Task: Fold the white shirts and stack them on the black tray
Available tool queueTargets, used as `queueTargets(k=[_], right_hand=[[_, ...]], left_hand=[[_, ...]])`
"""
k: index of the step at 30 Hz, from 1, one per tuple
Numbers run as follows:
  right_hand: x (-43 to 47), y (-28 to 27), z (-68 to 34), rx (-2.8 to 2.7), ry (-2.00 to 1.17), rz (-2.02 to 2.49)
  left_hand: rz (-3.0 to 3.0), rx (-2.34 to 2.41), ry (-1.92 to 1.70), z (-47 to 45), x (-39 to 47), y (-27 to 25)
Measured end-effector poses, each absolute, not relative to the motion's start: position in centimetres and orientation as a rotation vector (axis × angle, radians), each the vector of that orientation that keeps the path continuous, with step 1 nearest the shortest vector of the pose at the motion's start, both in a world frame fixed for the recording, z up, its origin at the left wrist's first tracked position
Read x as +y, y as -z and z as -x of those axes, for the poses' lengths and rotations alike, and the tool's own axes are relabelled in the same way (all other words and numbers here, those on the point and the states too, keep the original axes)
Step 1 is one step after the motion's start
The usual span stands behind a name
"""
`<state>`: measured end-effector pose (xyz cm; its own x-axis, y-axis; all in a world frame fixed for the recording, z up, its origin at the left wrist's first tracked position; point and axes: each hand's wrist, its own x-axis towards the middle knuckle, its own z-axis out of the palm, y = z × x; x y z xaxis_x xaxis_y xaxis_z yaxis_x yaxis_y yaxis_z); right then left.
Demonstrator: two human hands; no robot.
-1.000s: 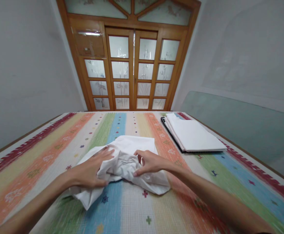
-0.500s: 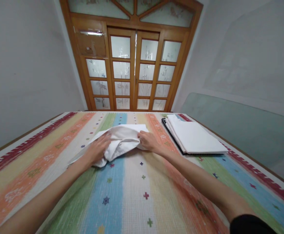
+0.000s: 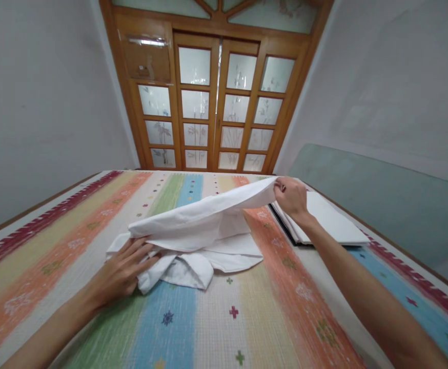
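Observation:
A white cloth (image 3: 201, 220), possibly a garment, stretches between my two hands above the striped tablecloth (image 3: 216, 328). My right hand (image 3: 292, 197) is closed on its raised far right corner, pinching the fabric up off the surface. My left hand (image 3: 126, 269) rests palm down on the cloth's left end, its fingers stretched out. Between them the upper edge runs taut and slanted, while the lower part lies rumpled on the table, with a loose fold (image 3: 191, 271) near me.
Behind my right hand a flat stack of folded white cloth (image 3: 331, 220) lies over something black. A pale green panel (image 3: 381, 195) leans along the right wall. Wooden doors with glass panes (image 3: 216, 102) stand beyond the table's far edge.
My right hand has moved right and up, drawing the bunched cloth out wide. My left hand has shifted left and nearer to me, its fingers now flat on the fabric.

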<state>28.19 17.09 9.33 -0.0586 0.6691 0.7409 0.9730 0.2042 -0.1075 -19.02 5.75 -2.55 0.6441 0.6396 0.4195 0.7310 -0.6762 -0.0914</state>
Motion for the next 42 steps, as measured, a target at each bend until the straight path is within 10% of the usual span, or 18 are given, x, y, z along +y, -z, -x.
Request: queueTargets(k=[15, 25, 42], right_hand=[[17.0, -9.3, -13.2, -2.597, -0.104, 1.015], [13.0, -1.4, -11.6, -2.771, 0.032, 1.117], [15.7, -8.3, -18.8, -2.228, 0.673, 1.724]], left_hand=[[2.253, -1.508, 0.902, 14.4, 9.0, -4.5], [2.65, -1.419, 0.362, 13.9, 10.9, -2.0], [1.894, -1.721, 0.612, 14.3, 12.4, -5.4]])
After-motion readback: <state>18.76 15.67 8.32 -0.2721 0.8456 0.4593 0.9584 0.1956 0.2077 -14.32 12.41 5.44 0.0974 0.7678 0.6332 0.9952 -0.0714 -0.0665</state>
